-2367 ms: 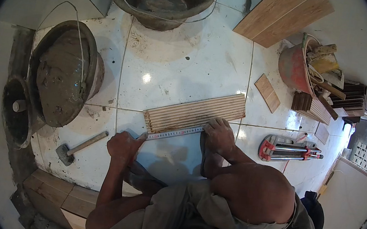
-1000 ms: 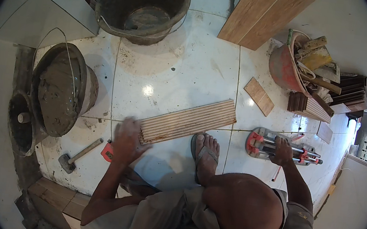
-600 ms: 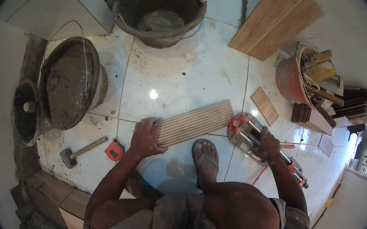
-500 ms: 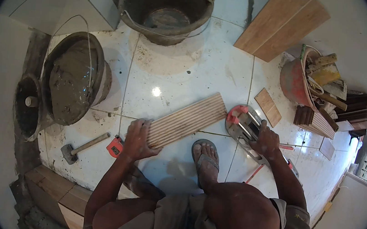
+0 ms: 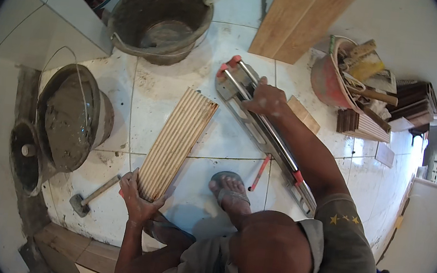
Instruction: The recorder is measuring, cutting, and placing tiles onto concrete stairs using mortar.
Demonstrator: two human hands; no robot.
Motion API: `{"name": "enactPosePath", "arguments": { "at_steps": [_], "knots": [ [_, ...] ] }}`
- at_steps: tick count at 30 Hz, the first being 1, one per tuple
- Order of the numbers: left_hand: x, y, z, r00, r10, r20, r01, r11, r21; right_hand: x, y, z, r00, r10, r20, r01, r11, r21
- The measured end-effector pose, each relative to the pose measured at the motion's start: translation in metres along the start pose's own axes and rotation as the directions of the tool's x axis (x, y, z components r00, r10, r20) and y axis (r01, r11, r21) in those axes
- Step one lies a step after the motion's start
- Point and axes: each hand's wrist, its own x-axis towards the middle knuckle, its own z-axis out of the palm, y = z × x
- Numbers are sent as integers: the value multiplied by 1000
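Observation:
My left hand (image 5: 138,198) grips the near end of a ribbed beige tile strip (image 5: 178,145), thumb on one edge and fingers on the other. The strip is tilted, its far end pointing away from me. A manual tile cutter (image 5: 277,150) with two steel rails and red end pieces lies slantwise to the right of the strip. Closed around its rails near the far end is my right hand (image 5: 267,97). The cutter's red handle (image 5: 261,173) sticks out beside my sandalled foot (image 5: 230,192).
On the left stand a bucket of wet mortar (image 5: 70,124) and a hammer (image 5: 92,196). An empty mortar-stained bucket (image 5: 162,20) is at the back. Wood-look planks (image 5: 301,21) lean at the far wall. A red bucket of tools (image 5: 334,80) stands right, near stacked ribbed pieces (image 5: 367,127).
The tile cutter has swung round and moved farther away with my right hand. The ribbed strip has turned steeper and shifted left and nearer in my left hand. The head view has shifted too.

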Motion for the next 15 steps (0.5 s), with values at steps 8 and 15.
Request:
{"name": "enactPosePath", "arguments": {
  "at_steps": [8,15],
  "knots": [
    [26,28,19,990,135,35,-135,991,-9,29,7,-15,992,-18,-125,29,996,84],
    [39,12,37,982,188,8,-188,980,71,-35,14,52,385,-99,-918,356,933,49]
  ]
}}
